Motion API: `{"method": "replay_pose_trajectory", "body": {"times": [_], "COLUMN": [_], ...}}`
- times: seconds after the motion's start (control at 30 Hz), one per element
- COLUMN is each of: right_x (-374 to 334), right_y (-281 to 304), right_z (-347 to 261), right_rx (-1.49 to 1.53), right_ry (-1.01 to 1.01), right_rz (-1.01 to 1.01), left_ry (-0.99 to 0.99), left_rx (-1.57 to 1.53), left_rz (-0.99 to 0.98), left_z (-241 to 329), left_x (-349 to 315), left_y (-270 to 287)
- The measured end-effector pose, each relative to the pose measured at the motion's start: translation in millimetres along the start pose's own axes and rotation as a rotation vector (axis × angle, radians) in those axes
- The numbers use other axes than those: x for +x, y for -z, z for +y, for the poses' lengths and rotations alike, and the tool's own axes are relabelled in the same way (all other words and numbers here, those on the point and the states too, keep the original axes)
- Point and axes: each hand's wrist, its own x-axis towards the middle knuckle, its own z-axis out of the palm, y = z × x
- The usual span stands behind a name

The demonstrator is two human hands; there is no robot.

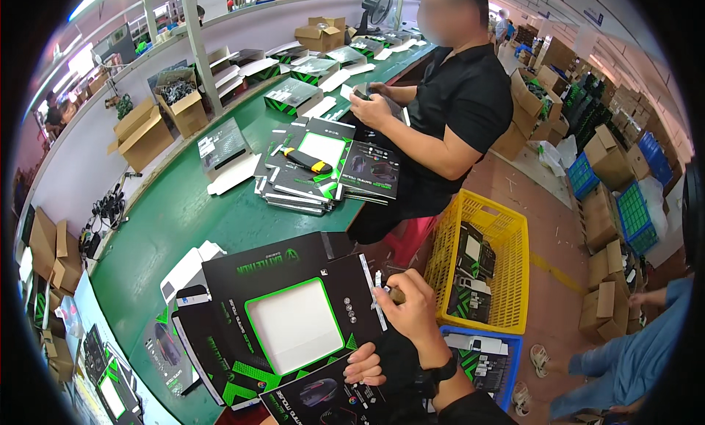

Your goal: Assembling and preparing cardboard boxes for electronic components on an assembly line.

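Observation:
A black and green unfolded mouse box [297, 263] with a white window area lies tilted before me at the table's near edge. My left hand [363, 365] curls its fingers over the box's lower right panel and grips it. At the box's right edge, along a white strip [373, 293], is my right hand [411, 304], a black band on its wrist. Its fingers are closed round a small brownish thing [397, 296], mostly hidden, whose kind I cannot make out. More flat box sheets [167, 349] lie under and left of the box.
Ahead on the green table [147, 256] sits a stack of box sheets [294, 193] with a yellow and black cutter [307, 160] on top. A co-worker [463, 94] sits beyond. A yellow crate [514, 271] and a blue crate [514, 366] with boxes stand at right.

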Motion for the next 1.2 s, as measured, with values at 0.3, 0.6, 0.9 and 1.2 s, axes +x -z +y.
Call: {"method": "replay_pose_trajectory", "body": {"times": [0.3, 0.6, 0.9, 1.2], "right_x": [-3.6, -35.5, -121.5, -68.3], "right_y": [3.0, -28.6, -20.2, 37.6], "right_z": [-2.5, 31.8, 66.8, 86.2], "right_rx": [-0.188, -0.515, 0.193, 0.063], "right_ry": [0.243, 0.186, -0.305, -0.447], "right_rz": [-0.026, -0.192, -0.523, -0.215], "left_ry": [0.024, -0.108, -0.432, -0.207], "left_rx": [-0.029, 0.889, 1.825, 2.246], "left_rz": [0.027, 0.966, 1.219, 1.168], "left_z": [6.0, 77.8, 66.0, 48.9], "left_x": [-1.0, -54.8, 7.4, 48.1], "left_y": [6.3, -48.2, -94.0, -120.6]}}
